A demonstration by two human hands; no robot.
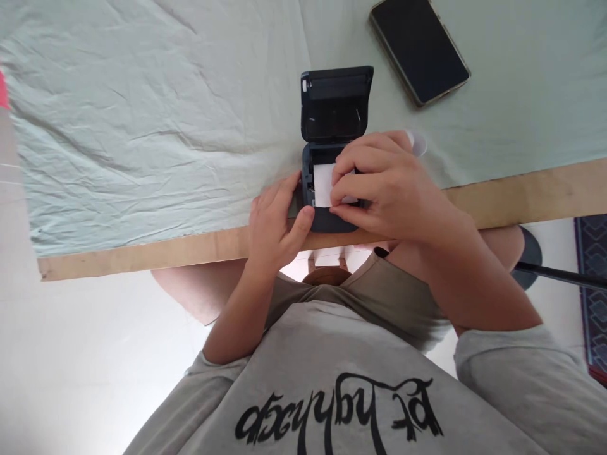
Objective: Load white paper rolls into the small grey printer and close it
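Note:
A small black label printer [327,221] sits near the table's front edge with its lid [336,107] raised and tipped back. In its bay lies white paper [323,184], seemingly a roll, partly covered by my right hand. My left hand [277,218] grips the printer's left side, thumb on the front left corner. My right hand [384,183] reaches over from the right, its fingertips pinched together on the paper. Behind the right knuckles a small white round thing [418,143] peeks out, mostly hidden; I cannot make out what it is.
A dark smartphone [422,47] in a clear-edged case lies at the back right. Wrinkled pale green cloth [156,126] covers the table, whose bare wooden edge [535,193] runs along the front. My legs are under it. A patterned rug [592,291] shows at the far right.

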